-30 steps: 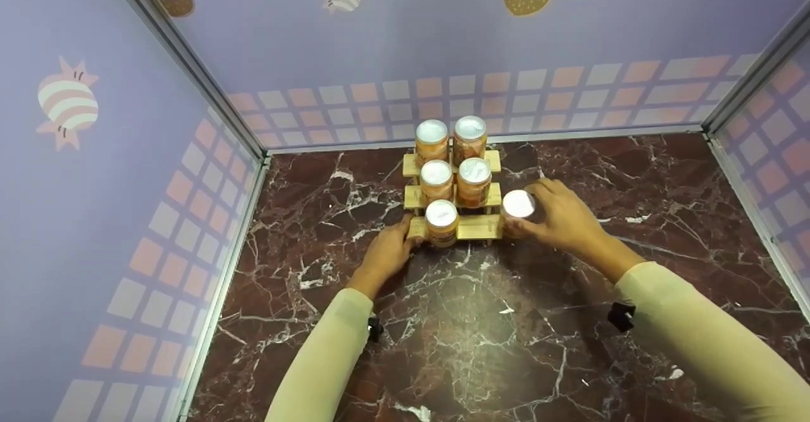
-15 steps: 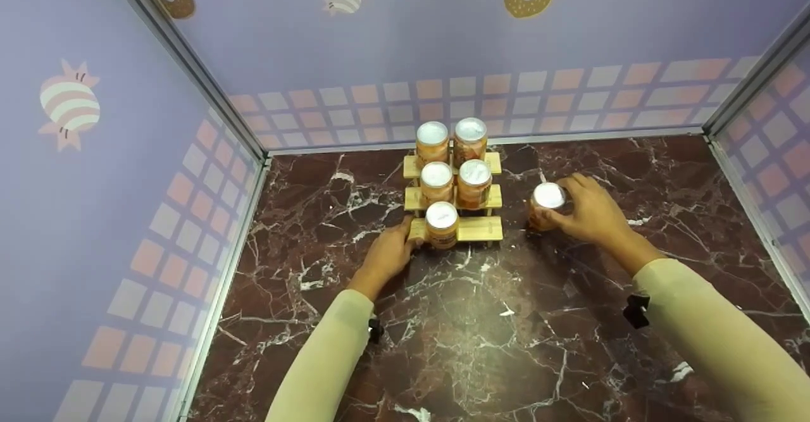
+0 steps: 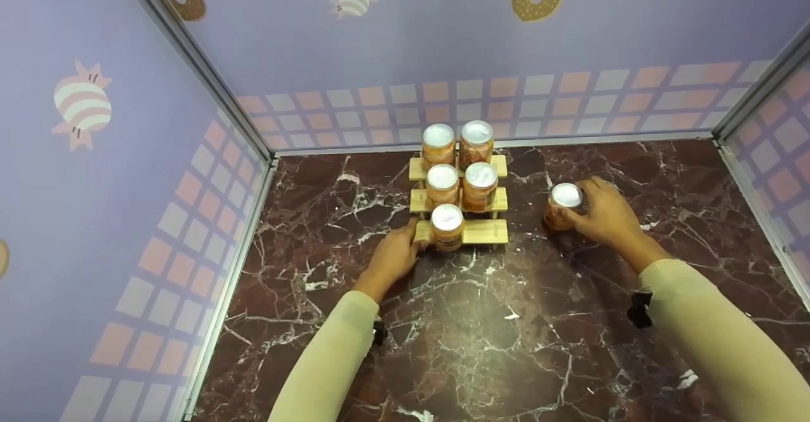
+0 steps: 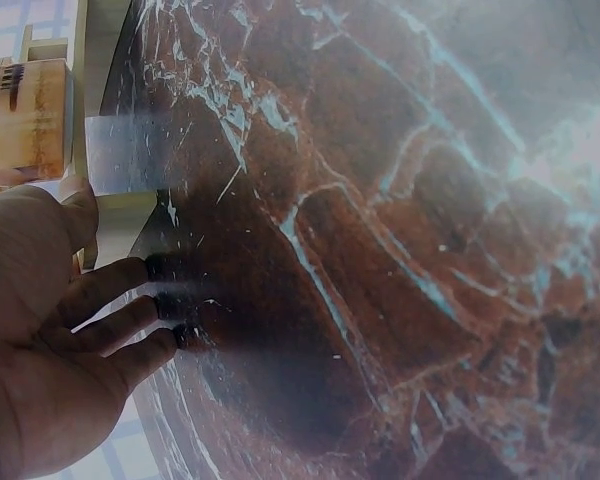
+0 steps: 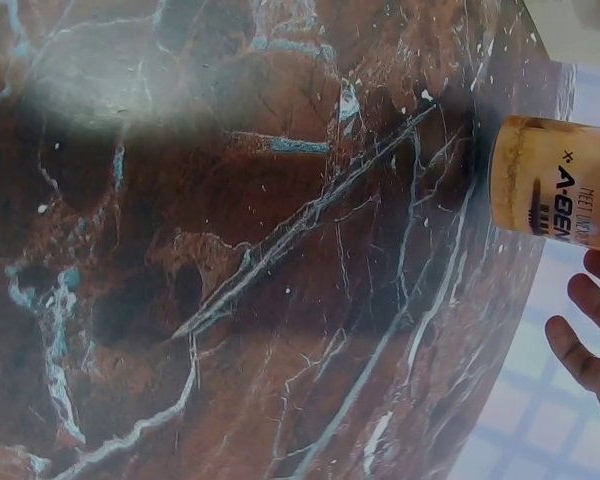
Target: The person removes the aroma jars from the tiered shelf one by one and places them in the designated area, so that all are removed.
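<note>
A three-step wooden rack [image 3: 485, 231] stands near the back wall, bearing several orange jars with whitish tops. The top step holds two jars, and the middle step two more. On the bottom step a single jar [image 3: 447, 227] sits toward the left. My left hand [image 3: 393, 257] grips that step's left end; in the left wrist view the thumb [image 4: 76, 215] lies against the step beside the jar. Right of the rack, my right hand [image 3: 602, 214] holds another upright jar [image 3: 563, 205] between thumb and fingers. Whether its base touches the tabletop I cannot tell.
The dark red marbled tabletop [image 3: 481, 352] spreads in front of the rack and to both sides. Purple panels with printed sweets form the back wall [image 3: 436, 42], the left wall [image 3: 158, 175] and the right wall [image 3: 785, 137].
My right hand has moved right, carrying its jar away from the right end of the bottom step. My left hand has stayed on the rack. The head view has shifted slightly.
</note>
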Motion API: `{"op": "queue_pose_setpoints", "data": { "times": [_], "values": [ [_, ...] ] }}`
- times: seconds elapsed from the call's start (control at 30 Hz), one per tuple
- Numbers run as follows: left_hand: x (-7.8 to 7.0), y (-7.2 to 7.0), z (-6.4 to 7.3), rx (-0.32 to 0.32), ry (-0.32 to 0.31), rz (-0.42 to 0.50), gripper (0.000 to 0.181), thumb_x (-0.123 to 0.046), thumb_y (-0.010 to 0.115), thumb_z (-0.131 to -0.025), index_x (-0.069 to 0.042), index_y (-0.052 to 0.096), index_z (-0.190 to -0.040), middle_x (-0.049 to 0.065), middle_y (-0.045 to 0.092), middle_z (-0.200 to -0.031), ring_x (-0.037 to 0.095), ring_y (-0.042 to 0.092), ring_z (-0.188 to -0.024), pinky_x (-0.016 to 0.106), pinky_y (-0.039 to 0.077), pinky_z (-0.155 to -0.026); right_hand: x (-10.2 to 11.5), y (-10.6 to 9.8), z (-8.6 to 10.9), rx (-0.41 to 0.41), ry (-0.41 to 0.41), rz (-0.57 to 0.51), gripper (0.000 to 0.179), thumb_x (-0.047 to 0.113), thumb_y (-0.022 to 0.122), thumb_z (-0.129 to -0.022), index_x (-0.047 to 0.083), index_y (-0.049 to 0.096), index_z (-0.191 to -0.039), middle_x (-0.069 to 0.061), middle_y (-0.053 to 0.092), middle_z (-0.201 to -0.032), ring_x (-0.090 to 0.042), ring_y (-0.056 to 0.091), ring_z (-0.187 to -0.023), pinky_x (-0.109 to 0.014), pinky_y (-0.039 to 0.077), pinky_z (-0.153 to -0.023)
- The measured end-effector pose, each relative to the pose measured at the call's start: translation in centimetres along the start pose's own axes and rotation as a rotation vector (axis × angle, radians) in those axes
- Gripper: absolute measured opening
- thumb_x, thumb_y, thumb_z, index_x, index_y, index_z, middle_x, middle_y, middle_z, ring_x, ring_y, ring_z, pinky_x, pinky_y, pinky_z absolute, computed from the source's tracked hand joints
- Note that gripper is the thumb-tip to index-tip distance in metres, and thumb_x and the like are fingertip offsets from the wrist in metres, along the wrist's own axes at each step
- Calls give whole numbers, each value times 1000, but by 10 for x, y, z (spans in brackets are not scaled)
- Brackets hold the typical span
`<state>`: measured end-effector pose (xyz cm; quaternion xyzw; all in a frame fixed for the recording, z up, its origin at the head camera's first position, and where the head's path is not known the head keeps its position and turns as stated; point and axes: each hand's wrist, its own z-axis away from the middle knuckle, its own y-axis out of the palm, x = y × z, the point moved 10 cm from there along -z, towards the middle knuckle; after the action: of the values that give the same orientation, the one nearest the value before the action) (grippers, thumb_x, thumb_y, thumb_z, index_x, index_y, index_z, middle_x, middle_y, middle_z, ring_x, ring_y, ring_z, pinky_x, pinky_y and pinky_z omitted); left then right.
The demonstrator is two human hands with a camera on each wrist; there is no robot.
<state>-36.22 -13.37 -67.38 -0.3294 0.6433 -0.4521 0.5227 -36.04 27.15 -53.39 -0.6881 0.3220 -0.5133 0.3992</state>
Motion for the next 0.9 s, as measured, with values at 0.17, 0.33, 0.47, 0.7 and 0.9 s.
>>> {"op": "queue_pose_setpoints", "data": {
  "times": [0.17,0.33,0.47,0.7,0.9],
  "values": [
    [-4,0,0,12,-1,-11,70,-49,64,-111,-12,47,-168,17,70,-152,41,69,-136,55,57,-116,-7,1,1,-10,10,-10,61,28,84,-97,-15,61,-133,-36,63,-133,-59,58,-125,-75,48,-112],
    [-5,0,0,20,-9,-11,70,-50,63,-111,-12,47,-168,18,70,-151,41,69,-136,55,56,-117,-11,3,-1,1,28,-21,61,28,81,-100,-16,59,-136,-36,60,-134,-59,57,-125,-75,47,-113],
    [-4,0,-1,26,-12,-10,71,-50,64,-110,-12,47,-168,17,69,-152,40,68,-138,54,56,-118,-11,2,-1,1,30,-12,62,28,80,-100,-16,59,-138,-36,60,-134,-59,56,-124,-75,48,-112],
    [-4,-2,0,8,2,13,70,-47,67,-110,-11,48,-166,17,71,-150,40,70,-135,55,57,-116,-11,2,-1,6,22,-11,59,24,79,-100,-18,58,-136,-37,59,-132,-59,55,-123,-75,47,-112],
    [-3,-1,0,3,2,12,70,-47,66,-110,-10,48,-167,19,72,-147,42,71,-133,57,57,-115,-12,5,-2,6,24,-18,60,25,80,-100,-18,58,-135,-37,59,-132,-60,55,-123,-76,47,-112]
  ]
}}
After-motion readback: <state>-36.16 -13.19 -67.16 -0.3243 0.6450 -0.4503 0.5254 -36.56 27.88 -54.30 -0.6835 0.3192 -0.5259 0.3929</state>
